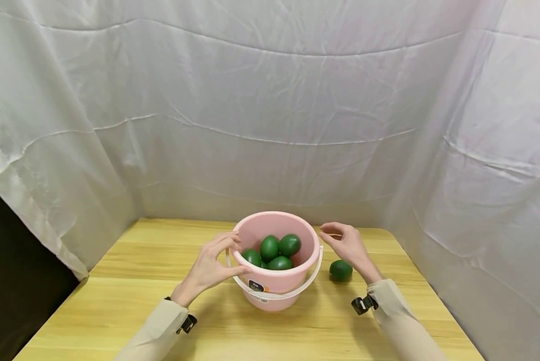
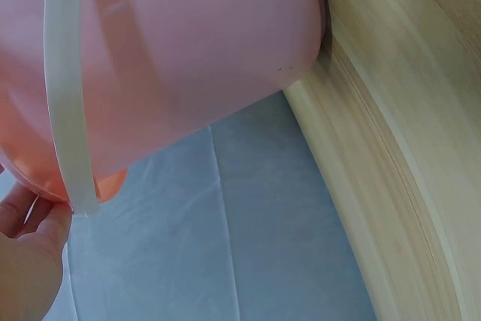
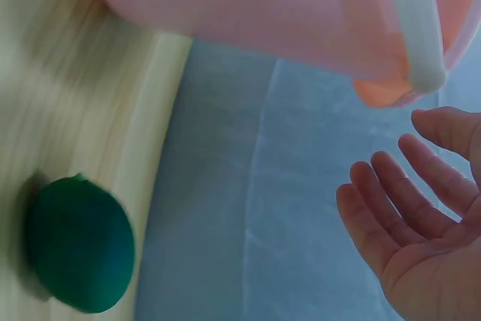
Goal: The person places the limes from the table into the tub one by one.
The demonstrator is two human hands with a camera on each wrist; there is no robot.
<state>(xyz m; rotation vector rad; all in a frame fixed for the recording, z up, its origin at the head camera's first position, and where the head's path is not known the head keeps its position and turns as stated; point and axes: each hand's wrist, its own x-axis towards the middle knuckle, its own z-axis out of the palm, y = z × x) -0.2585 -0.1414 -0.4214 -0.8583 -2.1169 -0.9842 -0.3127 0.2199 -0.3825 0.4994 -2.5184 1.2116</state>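
A pink bucket (image 1: 273, 286) with a white handle (image 1: 292, 292) stands tilted slightly toward me on the wooden table, the handle hanging down across its front. Several dark green avocados (image 1: 270, 248) lie inside it. My left hand (image 1: 210, 263) holds the bucket's left rim, thumb at the front and fingers farther back along the edge. Just off the right side of the rim, my right hand (image 1: 347, 244) hovers with loosely bent fingers (image 3: 406, 201) and nothing in them. One single avocado (image 1: 340, 271) rests on the table below that hand, right of the bucket.
The light wooden table (image 1: 161, 281) reaches back to pale grey cloth (image 1: 270, 125) hanging behind and at both sides. A dark area (image 1: 17, 271) shows at the left past the cloth's edge. Black wrist straps (image 1: 364, 304) sit over the beige sleeves.
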